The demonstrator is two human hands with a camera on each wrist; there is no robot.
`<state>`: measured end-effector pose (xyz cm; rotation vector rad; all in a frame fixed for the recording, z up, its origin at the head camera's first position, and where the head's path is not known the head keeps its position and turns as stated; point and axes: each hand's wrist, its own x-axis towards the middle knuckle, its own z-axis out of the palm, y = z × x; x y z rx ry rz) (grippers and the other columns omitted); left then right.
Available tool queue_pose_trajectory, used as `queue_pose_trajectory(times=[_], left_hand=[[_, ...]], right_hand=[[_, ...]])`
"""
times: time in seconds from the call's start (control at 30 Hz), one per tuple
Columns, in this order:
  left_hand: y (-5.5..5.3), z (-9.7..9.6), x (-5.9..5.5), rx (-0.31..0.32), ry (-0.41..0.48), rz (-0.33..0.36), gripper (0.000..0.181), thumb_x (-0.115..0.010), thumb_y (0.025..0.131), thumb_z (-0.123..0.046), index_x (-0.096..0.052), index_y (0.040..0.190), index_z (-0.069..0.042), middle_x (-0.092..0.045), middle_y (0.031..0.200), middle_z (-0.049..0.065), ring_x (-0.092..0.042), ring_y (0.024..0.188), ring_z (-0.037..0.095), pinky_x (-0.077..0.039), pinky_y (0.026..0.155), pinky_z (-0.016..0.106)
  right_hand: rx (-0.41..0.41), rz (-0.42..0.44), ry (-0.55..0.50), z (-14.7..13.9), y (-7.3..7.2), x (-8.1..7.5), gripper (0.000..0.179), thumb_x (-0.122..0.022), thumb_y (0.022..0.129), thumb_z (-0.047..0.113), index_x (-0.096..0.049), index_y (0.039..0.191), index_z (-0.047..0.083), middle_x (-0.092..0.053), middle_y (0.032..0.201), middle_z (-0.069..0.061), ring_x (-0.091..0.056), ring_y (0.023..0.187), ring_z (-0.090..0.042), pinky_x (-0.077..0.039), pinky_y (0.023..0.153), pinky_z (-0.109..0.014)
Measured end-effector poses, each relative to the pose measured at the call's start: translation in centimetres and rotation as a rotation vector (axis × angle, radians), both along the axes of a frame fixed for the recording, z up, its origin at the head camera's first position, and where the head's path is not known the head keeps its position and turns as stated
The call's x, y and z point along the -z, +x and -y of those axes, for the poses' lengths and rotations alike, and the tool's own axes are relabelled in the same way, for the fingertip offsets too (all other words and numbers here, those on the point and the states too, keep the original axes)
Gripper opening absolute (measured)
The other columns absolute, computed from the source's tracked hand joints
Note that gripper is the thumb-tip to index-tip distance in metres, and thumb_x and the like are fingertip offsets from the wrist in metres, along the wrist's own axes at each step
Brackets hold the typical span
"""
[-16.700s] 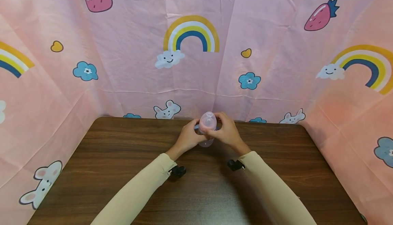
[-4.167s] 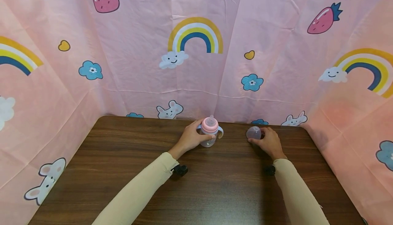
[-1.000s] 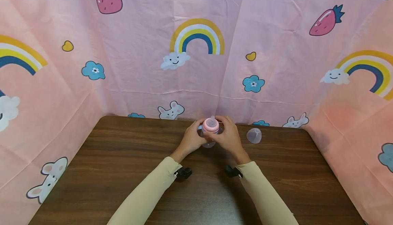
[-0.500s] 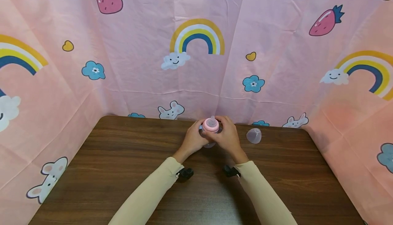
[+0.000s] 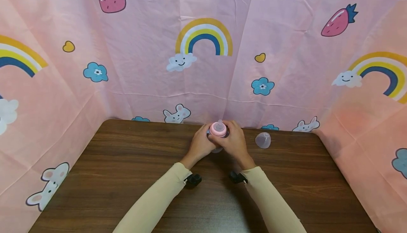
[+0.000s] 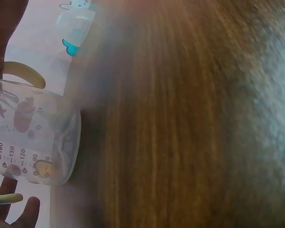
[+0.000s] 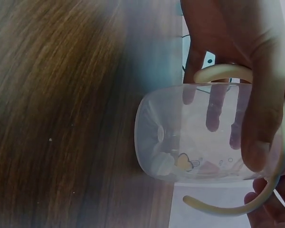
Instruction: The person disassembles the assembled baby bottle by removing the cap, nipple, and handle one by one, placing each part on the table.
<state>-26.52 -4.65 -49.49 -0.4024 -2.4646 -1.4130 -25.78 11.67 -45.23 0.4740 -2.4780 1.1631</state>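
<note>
1. A clear baby bottle (image 7: 192, 133), topped by a pink collar (image 5: 218, 134) and a teat (image 5: 219, 124), is held upright just below the centre of the head view, near the far edge of the bench (image 5: 140, 176).
2. The bottle's body is wrapped by the left hand (image 5: 201, 142); in the right wrist view, the thumb is laid across the near wall and fingers are seen through the plastic behind. By this, the body is presumably kept steady.
3. The upper part is clasped by the right hand (image 5: 234, 139), thumb in front; whether the collar or the wall below is pinched cannot be told.
4. The curved handles (image 7: 232, 211) jut out on opposite sides; the body is probably gripped instead for a firmer hold.
5. The cap (image 5: 263, 140) is stood rim down, right of centre, well apart from the bottle, likely for stability and room.
6. Whether the base is borne by the bench cannot be told.
</note>
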Motion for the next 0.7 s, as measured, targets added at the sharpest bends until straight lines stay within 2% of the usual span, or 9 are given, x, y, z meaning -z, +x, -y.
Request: queue_pose_trajectory(times=[0.2,0.47,0.7], left_hand=[[0.2,0.0,-0.8,0.012,-0.006,0.077,0.078,-0.095,0.081,-0.020,-0.062,0.149,-0.002,-0.069,0.144,0.017,-0.065,0.133,0.037,-0.050,0.115,0.053],[0.0,0.0,-1.3,0.052,0.005,0.077,0.074,-0.095,0.080,-0.013,-0.063,0.146,0.001,-0.070,0.140,0.017,-0.066,0.131,0.035,-0.051,0.114,0.051],[-0.1,0.1,-1.3,0.069,0.011,0.077,0.075,-0.096,0.081,-0.014,-0.063,0.147,0.001,-0.069,0.140,0.018,-0.065,0.131,0.036,-0.051,0.114,0.052]], right_hand=[[-0.008,-0.018,0.000,-0.1,-0.1,0.0,0.068,-0.102,0.077,0.036,-0.075,0.126,-0.001,-0.072,0.117,-0.015,-0.069,0.108,-0.034,-0.057,0.096,-0.051],[-0.039,-0.043,-0.019,-0.3,-0.5,0.0,0.063,-0.104,0.075,0.033,-0.078,0.122,0.000,-0.074,0.112,-0.013,-0.070,0.104,-0.032,-0.057,0.092,-0.051],[-0.055,-0.050,-0.012,-0.5,-0.7,-0.2,0.062,-0.104,0.075,0.032,-0.078,0.122,0.000,-0.076,0.110,-0.014,-0.071,0.103,-0.033,-0.057,0.091,-0.052]])
